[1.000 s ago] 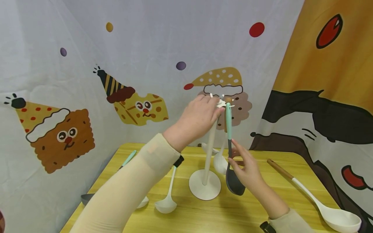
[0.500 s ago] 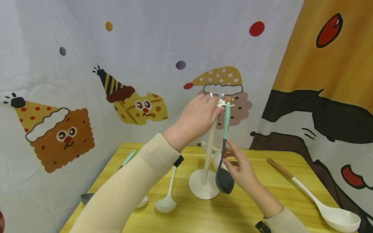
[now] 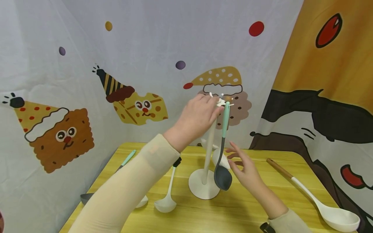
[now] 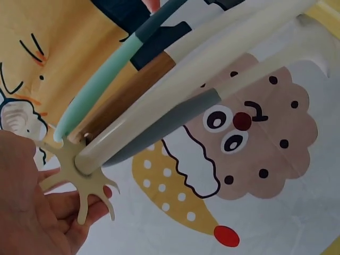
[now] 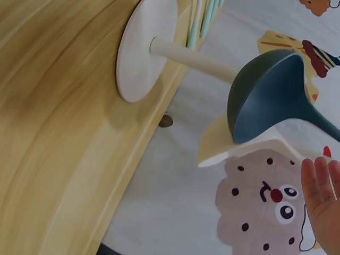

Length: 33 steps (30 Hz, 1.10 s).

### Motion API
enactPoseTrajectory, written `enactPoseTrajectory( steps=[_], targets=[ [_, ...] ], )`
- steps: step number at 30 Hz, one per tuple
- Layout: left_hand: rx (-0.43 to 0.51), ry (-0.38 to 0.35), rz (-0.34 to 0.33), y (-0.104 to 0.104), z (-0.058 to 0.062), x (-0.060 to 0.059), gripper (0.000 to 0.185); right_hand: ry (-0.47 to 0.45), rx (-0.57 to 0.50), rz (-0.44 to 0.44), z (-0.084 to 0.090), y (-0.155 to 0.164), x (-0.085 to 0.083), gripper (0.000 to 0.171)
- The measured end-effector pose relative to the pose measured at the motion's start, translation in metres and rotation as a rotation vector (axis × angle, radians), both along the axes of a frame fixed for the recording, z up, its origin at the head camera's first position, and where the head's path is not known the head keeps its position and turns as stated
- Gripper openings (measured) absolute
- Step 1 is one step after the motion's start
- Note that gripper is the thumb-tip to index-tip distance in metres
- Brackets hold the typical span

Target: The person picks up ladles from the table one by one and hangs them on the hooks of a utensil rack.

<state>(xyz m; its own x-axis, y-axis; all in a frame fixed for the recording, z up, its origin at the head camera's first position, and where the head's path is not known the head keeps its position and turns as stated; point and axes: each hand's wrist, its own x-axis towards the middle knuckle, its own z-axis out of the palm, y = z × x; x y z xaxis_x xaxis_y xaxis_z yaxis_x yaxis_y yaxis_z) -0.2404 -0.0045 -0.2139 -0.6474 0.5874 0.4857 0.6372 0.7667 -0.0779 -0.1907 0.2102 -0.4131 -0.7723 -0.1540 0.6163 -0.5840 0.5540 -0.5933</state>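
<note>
A white utensil stand has a round base and a crown of hooks. My left hand holds that crown; in the left wrist view its fingers curl beneath the hooks. From the right-hand hook hangs a ladle with a mint handle and dark grey bowl. My right hand is just right of the ladle, apart from it, fingers spread. Behind it hang white utensils, one with a wooden handle, another with a grey handle. The right wrist view shows the grey ladle bowl near my fingertips.
On the wooden table, a white ladle lies left of the base. A mint handle and a dark grey utensil head show beside my left sleeve. At right lies a large white spoon with a wooden handle. A printed cloth hangs behind.
The mint-handled ladle has swung left toward the pole. My right hand has let go of its shaft and drawn slightly right. My left hand stays on the stand's top.
</note>
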Motion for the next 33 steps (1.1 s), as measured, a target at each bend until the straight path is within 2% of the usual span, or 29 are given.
enactPoseTrajectory(
  steps=[7, 11, 15, 19, 22, 24, 29, 33],
  targets=[
    [0.001, -0.070, -0.019, -0.007, 0.007, -0.006, 0.048, -0.010, 0.028, -0.050, -0.004, 0.017, 0.001, 0.072],
    [0.033, -0.107, -0.042, -0.010, 0.007, -0.011, 0.047, -0.037, 0.043, -0.070, -0.009, 0.030, 0.005, 0.071],
    [0.112, -0.184, -0.096, -0.016, 0.004, -0.020, 0.048, -0.063, 0.065, -0.077, -0.017, 0.048, 0.005, 0.070],
    [0.233, -0.309, -0.168, -0.025, 0.001, -0.026, 0.050, -0.054, 0.106, -0.071, -0.026, 0.070, 0.005, 0.070],
    [0.303, -0.376, -0.226, -0.030, -0.001, -0.030, 0.049, -0.068, 0.152, -0.087, -0.031, 0.090, 0.005, 0.071],
    [0.319, -0.391, -0.261, -0.033, -0.001, -0.032, 0.046, -0.142, 0.201, -0.104, -0.033, 0.105, 0.006, 0.072],
    [0.313, -0.408, -0.297, -0.037, 0.000, -0.034, 0.045, -0.413, 0.347, -0.098, -0.041, 0.146, 0.006, 0.081],
    [0.303, -0.420, -0.309, -0.038, 0.003, -0.034, 0.044, -0.481, 0.424, -0.124, -0.054, 0.177, 0.003, 0.088]
  ],
)
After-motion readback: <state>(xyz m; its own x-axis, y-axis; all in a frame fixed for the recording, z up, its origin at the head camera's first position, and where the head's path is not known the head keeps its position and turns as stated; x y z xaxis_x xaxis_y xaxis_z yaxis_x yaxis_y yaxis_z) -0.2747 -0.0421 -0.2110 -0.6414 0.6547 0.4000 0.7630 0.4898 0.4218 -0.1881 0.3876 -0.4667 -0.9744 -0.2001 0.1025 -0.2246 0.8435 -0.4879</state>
